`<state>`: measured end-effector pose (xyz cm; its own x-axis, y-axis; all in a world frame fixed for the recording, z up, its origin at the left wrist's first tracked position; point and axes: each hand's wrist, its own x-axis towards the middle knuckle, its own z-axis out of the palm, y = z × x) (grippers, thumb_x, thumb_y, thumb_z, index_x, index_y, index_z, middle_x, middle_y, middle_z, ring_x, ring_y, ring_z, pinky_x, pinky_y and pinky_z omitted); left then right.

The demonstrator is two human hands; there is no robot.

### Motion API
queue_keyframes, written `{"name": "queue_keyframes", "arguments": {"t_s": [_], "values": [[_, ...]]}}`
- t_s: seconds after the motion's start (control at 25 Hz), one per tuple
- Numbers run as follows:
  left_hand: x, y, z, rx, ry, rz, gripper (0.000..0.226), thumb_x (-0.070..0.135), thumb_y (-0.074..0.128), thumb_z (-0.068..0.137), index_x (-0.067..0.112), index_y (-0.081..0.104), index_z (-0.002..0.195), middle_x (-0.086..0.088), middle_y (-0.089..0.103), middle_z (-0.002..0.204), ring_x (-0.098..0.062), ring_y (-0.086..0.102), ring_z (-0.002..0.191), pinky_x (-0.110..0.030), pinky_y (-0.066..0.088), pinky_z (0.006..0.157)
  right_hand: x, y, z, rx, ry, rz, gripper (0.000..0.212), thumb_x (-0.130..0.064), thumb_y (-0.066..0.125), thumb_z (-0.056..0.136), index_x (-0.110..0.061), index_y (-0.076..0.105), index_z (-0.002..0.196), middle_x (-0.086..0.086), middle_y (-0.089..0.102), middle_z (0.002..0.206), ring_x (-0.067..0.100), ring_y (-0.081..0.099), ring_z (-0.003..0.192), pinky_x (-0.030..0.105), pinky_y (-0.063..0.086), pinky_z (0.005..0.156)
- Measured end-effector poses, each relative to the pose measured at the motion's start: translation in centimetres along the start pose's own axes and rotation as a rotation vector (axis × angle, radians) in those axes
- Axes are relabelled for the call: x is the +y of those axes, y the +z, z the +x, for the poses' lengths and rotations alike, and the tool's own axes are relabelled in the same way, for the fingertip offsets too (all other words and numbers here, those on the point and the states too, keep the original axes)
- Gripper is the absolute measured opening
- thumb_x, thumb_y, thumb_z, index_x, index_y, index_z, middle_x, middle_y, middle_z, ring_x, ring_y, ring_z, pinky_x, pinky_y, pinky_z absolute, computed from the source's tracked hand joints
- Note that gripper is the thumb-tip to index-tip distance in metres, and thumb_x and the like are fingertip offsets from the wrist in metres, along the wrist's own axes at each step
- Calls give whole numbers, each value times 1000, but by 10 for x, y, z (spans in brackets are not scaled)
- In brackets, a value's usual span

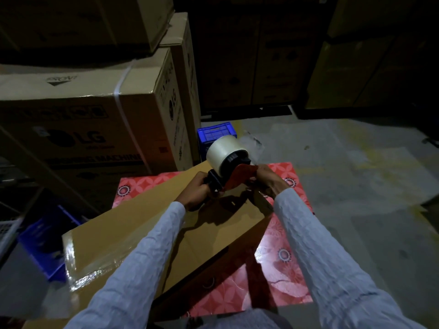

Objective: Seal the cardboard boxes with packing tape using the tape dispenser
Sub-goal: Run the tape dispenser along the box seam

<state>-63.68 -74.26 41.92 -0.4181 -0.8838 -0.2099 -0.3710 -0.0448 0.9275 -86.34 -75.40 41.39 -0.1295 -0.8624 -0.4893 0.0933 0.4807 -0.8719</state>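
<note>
A long flat cardboard box lies diagonally on a red patterned table. Clear packing tape shines over the box's near left end. The tape dispenser is held above the far end of the box, red-bodied with a black handle and a pale tape roll. My left hand grips the black handle. My right hand pinches the front of the dispenser's red body, near its tape end. Both sleeves are light grey.
Large stacked cardboard cartons stand close on the left and behind. A blue plastic crate sits on the floor beyond the table, another blue crate at lower left. Grey concrete floor lies to the right.
</note>
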Motion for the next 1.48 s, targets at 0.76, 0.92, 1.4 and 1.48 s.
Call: {"name": "queue_keyframes", "arguments": {"t_s": [0.76,0.92,1.4,1.48], "values": [[-13,-16,-26,15,-71,90,28,-13,54,77,6,72,84,0,73,76,-15,59,64,-30,41,62,-1,-15,44,256,-252,-226,30,17,66,87,-3,58,107,13,64,71,20,60,53,23,45,42],[-37,-29,-39,27,-88,40,22,-3,61,78,16,69,69,-8,62,69,-24,51,66,-37,38,66,12,-34,50,223,-271,-260,56,10,80,81,-4,51,128,15,72,76,13,71,55,20,50,46],[-40,-35,-66,50,-117,31,24,-9,63,85,11,63,74,1,62,70,-10,56,63,-23,43,59,30,-23,69,241,-307,-399,41,5,79,85,-1,62,122,15,73,74,15,73,60,39,63,67],[-42,-36,-66,58,-117,23,30,-12,62,84,13,63,68,4,60,64,-8,53,56,-20,41,54,28,-22,71,224,-313,-396,40,6,79,84,0,63,120,11,73,68,14,73,58,41,62,68]]}}
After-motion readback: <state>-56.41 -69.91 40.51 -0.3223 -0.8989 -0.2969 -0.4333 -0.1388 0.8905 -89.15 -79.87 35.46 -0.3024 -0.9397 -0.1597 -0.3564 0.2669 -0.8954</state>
